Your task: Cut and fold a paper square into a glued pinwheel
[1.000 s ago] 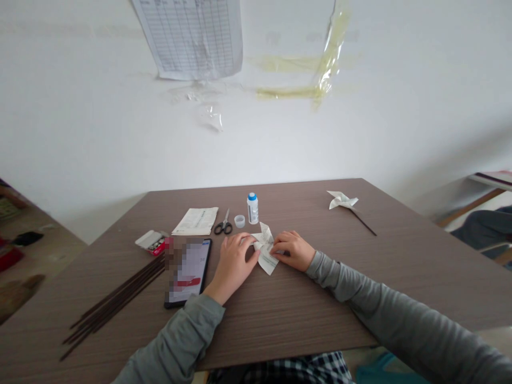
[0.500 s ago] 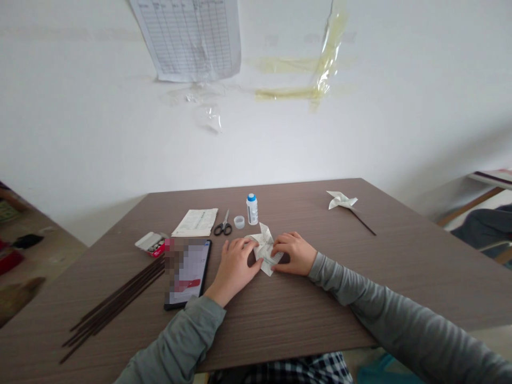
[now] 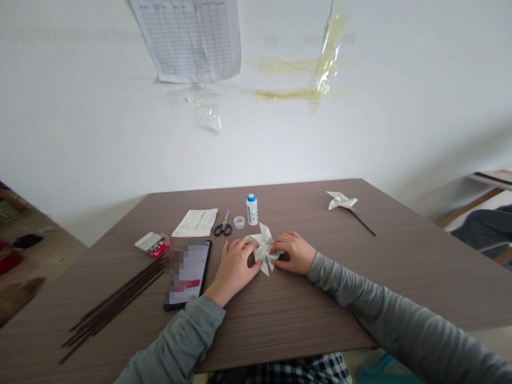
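Note:
A pinwheel folded from printed paper (image 3: 264, 240) lies on the table between my hands, its points sticking out at top and bottom. My left hand (image 3: 237, 266) grips its left side, thumb near the lower part and fingers above. On the right edge, my right hand (image 3: 294, 253) pinches a flap of the same paper, the fingers bent toward the middle. Just beyond the paper stands a white glue bottle with a blue cap (image 3: 252, 209). A small clear cup (image 3: 239, 222) and black-handled scissors (image 3: 223, 226) lie left of the bottle.
A phone (image 3: 190, 277) lies left of my left hand, beside dark sticks (image 3: 116, 304) and an open red-and-white box (image 3: 154, 244). Folded printed paper (image 3: 196, 222) lies behind. At the far right rests a pinwheel on a stick (image 3: 342, 201). A wall borders the table's back.
My right hand has shifted slightly left, folding the right flap of the paper inward toward the centre. My left hand stays in place.

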Available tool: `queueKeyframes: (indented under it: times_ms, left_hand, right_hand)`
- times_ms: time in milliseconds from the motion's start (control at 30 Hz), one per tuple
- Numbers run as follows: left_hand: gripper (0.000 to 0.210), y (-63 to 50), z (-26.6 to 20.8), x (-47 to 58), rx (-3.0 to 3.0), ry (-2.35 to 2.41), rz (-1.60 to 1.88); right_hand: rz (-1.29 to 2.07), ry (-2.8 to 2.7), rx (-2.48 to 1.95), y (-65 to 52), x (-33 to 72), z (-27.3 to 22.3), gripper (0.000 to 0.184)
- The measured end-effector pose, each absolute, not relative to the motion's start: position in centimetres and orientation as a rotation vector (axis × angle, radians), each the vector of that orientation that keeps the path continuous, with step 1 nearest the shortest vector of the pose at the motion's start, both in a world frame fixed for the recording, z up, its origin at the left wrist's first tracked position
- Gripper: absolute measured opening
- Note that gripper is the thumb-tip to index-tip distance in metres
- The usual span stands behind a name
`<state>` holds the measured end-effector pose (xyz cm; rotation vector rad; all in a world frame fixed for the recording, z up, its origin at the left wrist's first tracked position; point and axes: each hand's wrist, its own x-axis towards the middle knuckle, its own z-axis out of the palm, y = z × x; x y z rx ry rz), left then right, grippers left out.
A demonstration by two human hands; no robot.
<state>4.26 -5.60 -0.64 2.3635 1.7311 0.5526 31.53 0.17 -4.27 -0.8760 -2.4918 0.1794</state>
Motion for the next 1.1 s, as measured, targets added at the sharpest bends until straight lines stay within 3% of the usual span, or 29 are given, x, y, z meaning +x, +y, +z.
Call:
queueKeyframes:
  times_ms: [233,533,933,1100]
  left_hand:
    - [0.036,-5.6,-0.9,4.2,2.369,1.727,0.562]
    - [0.024,-5.6,-0.9,4.3,2.371,1.722,0.639]
    - [0.024,-5.8,-0.4,4.7,2.352,1.742,0.591]
    - [0.03,-5.8,-0.4,4.8,2.349,1.753,0.589]
  right_hand:
    - [0.198,-2.5,-0.839,0.3,31.9,-4.3,0.035]
    - [0.315,-2.423,-0.845,1.0,32.1,-5.0,0.008]
    - [0.324,-2.209,-1.073,0.9,30.5,-6.4,0.015]
    - [0.224,-2.227,-1.096,0.6,30.2,-6.5,0.009]
